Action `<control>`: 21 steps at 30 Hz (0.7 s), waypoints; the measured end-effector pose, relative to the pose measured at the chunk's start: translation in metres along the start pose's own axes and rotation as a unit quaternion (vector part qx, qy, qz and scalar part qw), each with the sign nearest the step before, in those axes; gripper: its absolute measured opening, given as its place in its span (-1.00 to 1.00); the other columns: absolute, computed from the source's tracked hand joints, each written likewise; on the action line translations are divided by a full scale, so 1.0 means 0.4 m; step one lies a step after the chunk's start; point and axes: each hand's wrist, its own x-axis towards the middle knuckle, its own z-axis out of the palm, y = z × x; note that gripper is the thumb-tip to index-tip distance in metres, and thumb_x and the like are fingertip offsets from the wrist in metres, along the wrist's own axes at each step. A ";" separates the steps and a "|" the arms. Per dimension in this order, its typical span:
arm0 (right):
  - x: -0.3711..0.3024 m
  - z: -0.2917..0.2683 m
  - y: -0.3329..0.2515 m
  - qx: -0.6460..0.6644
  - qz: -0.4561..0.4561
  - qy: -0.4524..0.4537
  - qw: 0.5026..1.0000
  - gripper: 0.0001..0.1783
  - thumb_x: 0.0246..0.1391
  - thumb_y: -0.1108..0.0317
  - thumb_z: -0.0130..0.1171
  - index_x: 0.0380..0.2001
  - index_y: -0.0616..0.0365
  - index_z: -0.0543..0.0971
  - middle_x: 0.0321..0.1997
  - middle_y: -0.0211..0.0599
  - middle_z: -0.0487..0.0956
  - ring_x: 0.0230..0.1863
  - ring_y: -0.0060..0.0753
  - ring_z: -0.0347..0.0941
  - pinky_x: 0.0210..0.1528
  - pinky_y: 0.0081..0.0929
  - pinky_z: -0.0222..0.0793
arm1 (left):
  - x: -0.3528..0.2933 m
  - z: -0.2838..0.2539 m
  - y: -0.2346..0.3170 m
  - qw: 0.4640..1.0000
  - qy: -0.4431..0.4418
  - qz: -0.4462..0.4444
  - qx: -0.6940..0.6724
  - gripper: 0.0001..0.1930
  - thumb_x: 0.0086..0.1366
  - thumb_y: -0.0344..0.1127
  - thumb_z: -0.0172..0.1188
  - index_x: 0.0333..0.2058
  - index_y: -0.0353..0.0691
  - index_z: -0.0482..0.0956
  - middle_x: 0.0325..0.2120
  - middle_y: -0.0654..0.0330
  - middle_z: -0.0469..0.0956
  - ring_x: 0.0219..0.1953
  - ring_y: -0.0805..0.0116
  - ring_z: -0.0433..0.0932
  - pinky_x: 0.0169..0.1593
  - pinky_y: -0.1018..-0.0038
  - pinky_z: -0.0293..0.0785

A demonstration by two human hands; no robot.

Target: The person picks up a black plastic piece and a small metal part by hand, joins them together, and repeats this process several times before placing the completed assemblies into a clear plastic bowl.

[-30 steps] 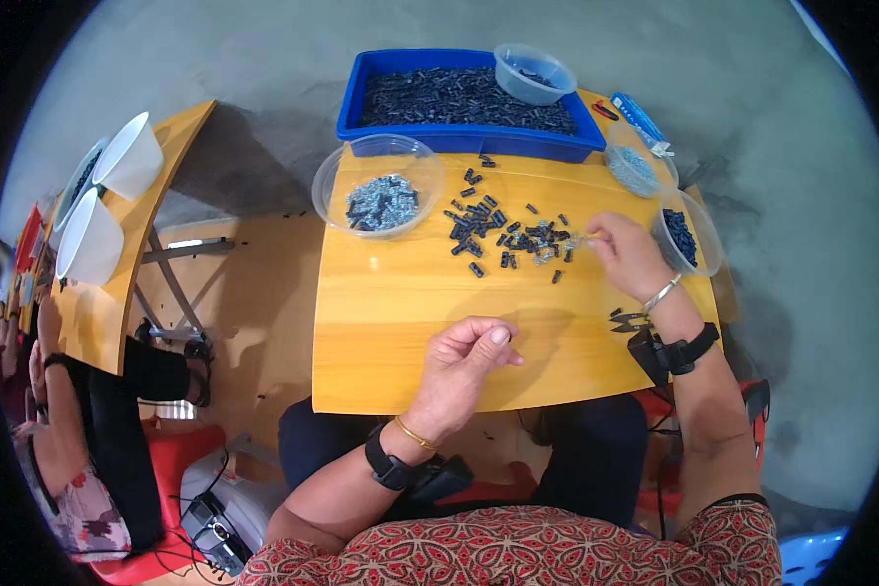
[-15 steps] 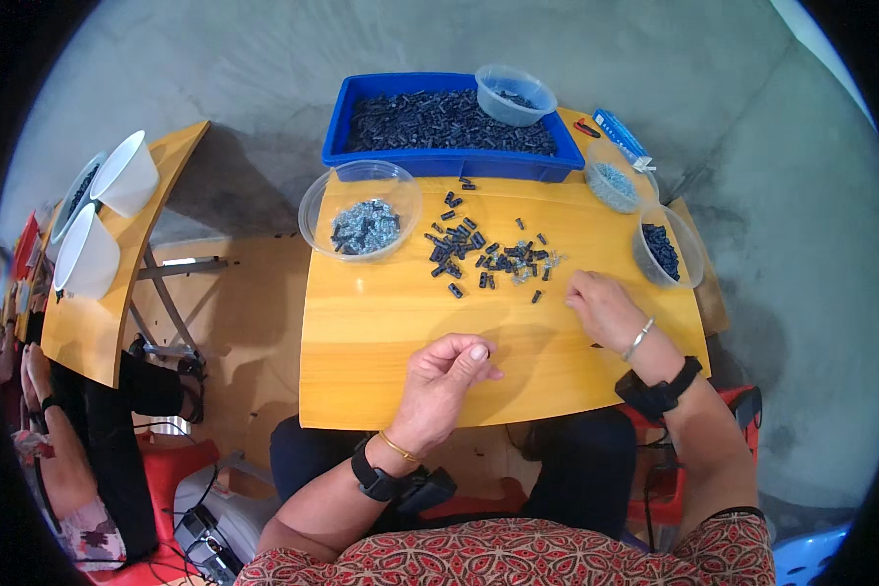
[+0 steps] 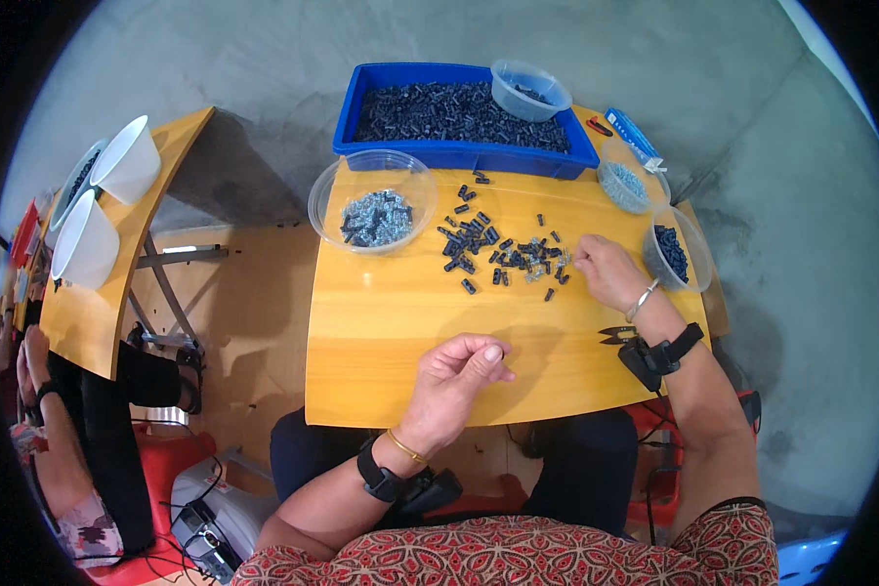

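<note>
My left hand (image 3: 456, 383) hovers over the near part of the yellow table, thumb pressed against curled fingers. Whatever it pinches is too small or hidden to name. My right hand (image 3: 611, 273) is at the right edge of a loose scatter of small clear pieces (image 3: 535, 260), its fingers drawn together, their tips partly hidden. Left of that scatter is a heap of small black plastic parts (image 3: 469, 240). A pair of black thread snips (image 3: 616, 336) lies beneath my right wrist.
A blue bin (image 3: 464, 160) of black parts spans the far edge, a clear tub (image 3: 530, 93) resting in it. A round clear tub (image 3: 324, 221) of mixed parts stands left. Tubs of silvery pieces (image 3: 623, 188) and black parts (image 3: 671, 251) stand right. A co-worker's hands (image 3: 35, 356) show far left.
My right hand has moved forward, away from me, along the scatter's right side, uncovering the snips. My left hand keeps its pinch, nearly in place. The view has shifted slightly.
</note>
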 end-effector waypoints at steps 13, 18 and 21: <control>-0.106 -0.048 -0.272 0.707 0.042 -0.011 0.705 -0.92 0.04 0.43 -0.02 -0.38 0.21 0.37 -0.50 -0.36 0.40 -0.53 -0.58 0.30 -0.43 -0.58 0.32 | 0.003 0.015 0.011 0.999 0.049 -0.011 0.013 -0.79 0.21 -0.31 -0.01 -0.31 -0.37 0.45 -0.62 0.30 0.37 -0.58 0.57 0.26 -0.33 0.51 0.39; -0.120 -0.008 -0.306 0.778 0.051 -0.013 0.627 -0.86 0.03 0.37 0.00 -0.35 0.19 0.37 -0.47 -0.34 0.39 -0.48 -0.57 0.29 -0.41 -0.52 0.32 | 0.014 0.007 -0.002 0.997 0.012 -0.020 -0.080 -0.80 0.23 -0.35 -0.05 -0.29 -0.36 0.45 -0.57 0.28 0.41 -0.52 0.54 0.34 -0.29 0.49 0.43; -0.121 0.004 -0.309 0.780 0.059 -0.014 0.622 -0.86 0.03 0.37 0.01 -0.35 0.19 0.37 -0.47 -0.35 0.39 -0.49 -0.57 0.29 -0.40 -0.52 0.31 | 0.014 0.010 0.002 0.992 0.011 -0.021 -0.124 -0.84 0.21 -0.39 -0.03 -0.31 -0.35 0.46 -0.55 0.27 0.42 -0.51 0.54 0.38 -0.32 0.57 0.45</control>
